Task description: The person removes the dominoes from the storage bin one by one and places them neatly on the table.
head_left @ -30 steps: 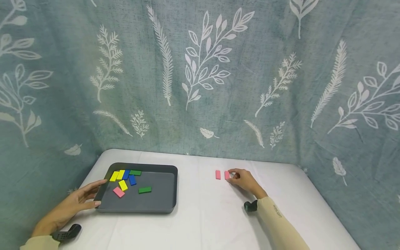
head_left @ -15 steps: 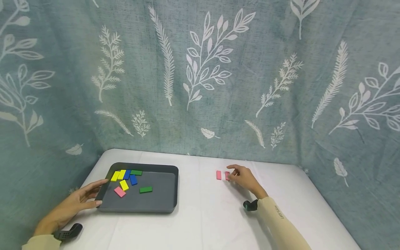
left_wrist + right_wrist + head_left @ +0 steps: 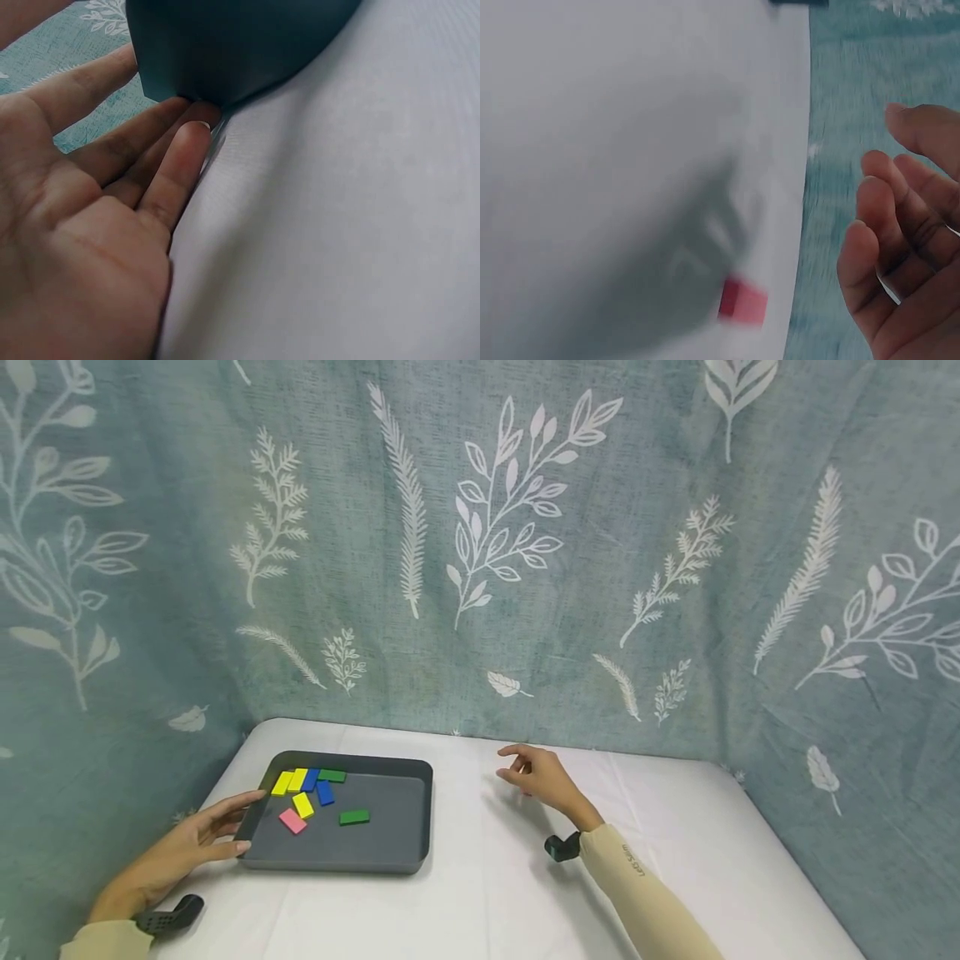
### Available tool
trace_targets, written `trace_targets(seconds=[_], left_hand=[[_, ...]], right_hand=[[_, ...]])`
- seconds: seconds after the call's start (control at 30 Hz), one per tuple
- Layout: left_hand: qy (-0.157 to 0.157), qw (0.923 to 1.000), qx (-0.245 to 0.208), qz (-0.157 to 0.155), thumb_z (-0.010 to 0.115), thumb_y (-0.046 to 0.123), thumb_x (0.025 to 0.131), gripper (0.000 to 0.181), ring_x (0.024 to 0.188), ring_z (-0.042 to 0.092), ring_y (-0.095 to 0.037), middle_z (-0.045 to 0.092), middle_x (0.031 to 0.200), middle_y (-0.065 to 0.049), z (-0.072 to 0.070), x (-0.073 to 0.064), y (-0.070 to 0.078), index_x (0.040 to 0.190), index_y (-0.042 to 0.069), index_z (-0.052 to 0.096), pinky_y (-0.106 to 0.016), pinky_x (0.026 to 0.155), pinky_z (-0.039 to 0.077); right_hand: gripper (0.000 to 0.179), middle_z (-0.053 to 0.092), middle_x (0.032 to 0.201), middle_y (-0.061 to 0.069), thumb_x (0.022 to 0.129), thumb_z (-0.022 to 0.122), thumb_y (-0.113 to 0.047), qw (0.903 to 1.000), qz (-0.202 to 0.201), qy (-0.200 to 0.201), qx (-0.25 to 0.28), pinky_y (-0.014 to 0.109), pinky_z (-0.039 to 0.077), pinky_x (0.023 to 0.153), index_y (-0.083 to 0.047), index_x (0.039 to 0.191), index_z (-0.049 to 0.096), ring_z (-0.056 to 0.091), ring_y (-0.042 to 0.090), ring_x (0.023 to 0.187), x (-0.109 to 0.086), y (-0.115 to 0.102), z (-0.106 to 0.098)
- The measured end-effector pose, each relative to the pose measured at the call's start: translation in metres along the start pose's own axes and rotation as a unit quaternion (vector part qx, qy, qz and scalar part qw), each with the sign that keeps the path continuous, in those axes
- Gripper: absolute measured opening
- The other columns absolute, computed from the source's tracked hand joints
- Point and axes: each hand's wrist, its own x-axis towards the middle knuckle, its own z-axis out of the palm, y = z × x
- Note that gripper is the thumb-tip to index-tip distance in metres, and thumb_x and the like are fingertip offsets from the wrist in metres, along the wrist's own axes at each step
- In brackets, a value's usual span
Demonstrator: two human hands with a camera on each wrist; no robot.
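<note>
My left hand [image 3: 183,843] rests at the left side of a dark grey tray [image 3: 390,866], its fingertips right at the tray's wall [image 3: 225,45] in the left wrist view. Flat coloured blocks lie in the tray: a pink block [image 3: 292,821], several yellow blocks [image 3: 303,805], two blue blocks [image 3: 325,792] and two green blocks [image 3: 354,817]. My right hand [image 3: 543,779] hovers over the table right of the tray, thumb and index finger apart with nothing between them. Below it in the right wrist view, a blurred pink block [image 3: 742,302] lies on the cloth; the hand hides it in the head view.
A white cloth [image 3: 465,893] covers the table. Behind and at both sides hangs a green-blue curtain [image 3: 420,677] with white leaf prints. Each wrist wears a black device, such as the left wrist camera [image 3: 172,917].
My right hand has let go of the right-hand pink block, lifted and moved left, covering both pink blocks in the head view. My left hand stays at the tray.
</note>
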Motion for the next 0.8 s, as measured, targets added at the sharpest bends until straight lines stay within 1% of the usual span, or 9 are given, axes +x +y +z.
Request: trace_targets(seconds=[0.1, 0.17, 0.27, 0.47, 0.67, 0.73, 0.8], left_hand=[[0.000, 1.0000, -0.002, 0.001, 0.073, 0.027, 0.097, 0.081, 0.135, 0.039, -0.037, 0.028, 0.162, -0.019, 0.001, 0.001, 0.001, 0.163, 0.015, 0.028, -0.052, 0.099, 0.043], [-0.002, 1.0000, -0.008, 0.002, 0.073, 0.026, 0.097, 0.081, 0.137, 0.037, -0.040, 0.027, 0.163, -0.020, 0.001, 0.001, 0.002, 0.163, 0.014, 0.027, -0.055, 0.100, 0.043], [-0.004, 0.9999, -0.017, 0.002, 0.073, 0.024, 0.097, 0.082, 0.138, 0.034, -0.042, 0.025, 0.164, -0.022, 0.001, 0.001, 0.002, 0.164, 0.012, 0.026, -0.058, 0.100, 0.041], [-0.006, 0.9998, -0.019, -0.001, 0.072, 0.024, 0.097, 0.082, 0.138, 0.034, -0.041, 0.024, 0.164, -0.021, 0.000, 0.000, 0.002, 0.164, 0.013, 0.026, -0.058, 0.100, 0.041], [-0.010, 0.9997, -0.022, 0.005, 0.072, 0.022, 0.097, 0.079, 0.131, 0.041, -0.030, 0.025, 0.164, -0.016, -0.002, -0.001, 0.001, 0.163, 0.016, 0.029, -0.050, 0.099, 0.042], [-0.007, 0.9998, -0.020, 0.004, 0.072, 0.022, 0.097, 0.079, 0.131, 0.042, -0.030, 0.026, 0.163, -0.016, -0.001, 0.000, 0.000, 0.163, 0.016, 0.029, -0.050, 0.099, 0.043], [-0.006, 0.9998, -0.019, 0.002, 0.073, 0.024, 0.096, 0.081, 0.134, 0.040, -0.033, 0.026, 0.163, -0.017, 0.000, 0.001, 0.000, 0.163, 0.016, 0.029, -0.052, 0.099, 0.043]], right_hand=[[0.036, 0.067, 0.085, -0.005, 0.095, 0.076, -0.033, 0.9998, -0.020, 0.002, -0.010, 0.032, 0.050, 0.058, -0.020, 0.129, 0.070, 0.060, 0.019, 0.065, 0.008, -0.014, 0.011], [0.035, 0.067, 0.083, -0.007, 0.095, 0.076, -0.032, 0.9993, -0.034, 0.002, -0.015, 0.031, 0.049, 0.058, -0.020, 0.128, 0.071, 0.057, 0.015, 0.066, 0.013, -0.023, 0.018], [0.034, 0.067, 0.083, -0.009, 0.095, 0.076, -0.032, 0.9987, -0.049, -0.002, -0.017, 0.029, 0.047, 0.059, -0.020, 0.126, 0.071, 0.056, 0.012, 0.065, 0.021, -0.037, 0.030], [0.033, 0.069, 0.083, -0.009, 0.096, 0.075, -0.030, 0.9965, -0.079, -0.027, -0.004, 0.027, 0.047, 0.059, -0.020, 0.126, 0.071, 0.056, 0.011, 0.064, 0.034, -0.063, 0.054], [0.035, 0.069, 0.082, -0.008, 0.096, 0.075, -0.030, 0.9929, -0.108, -0.048, 0.013, 0.025, 0.046, 0.058, -0.017, 0.128, 0.070, 0.055, 0.010, 0.062, 0.046, -0.084, 0.078], [0.036, 0.069, 0.082, -0.008, 0.096, 0.075, -0.030, 0.9919, -0.114, -0.054, 0.019, 0.025, 0.047, 0.058, -0.015, 0.129, 0.070, 0.056, 0.009, 0.062, 0.049, -0.090, 0.085], [0.038, 0.068, 0.082, -0.009, 0.096, 0.075, -0.030, 0.9911, -0.116, -0.060, 0.023, 0.024, 0.048, 0.059, -0.012, 0.129, 0.070, 0.057, 0.009, 0.062, 0.051, -0.096, 0.091]])
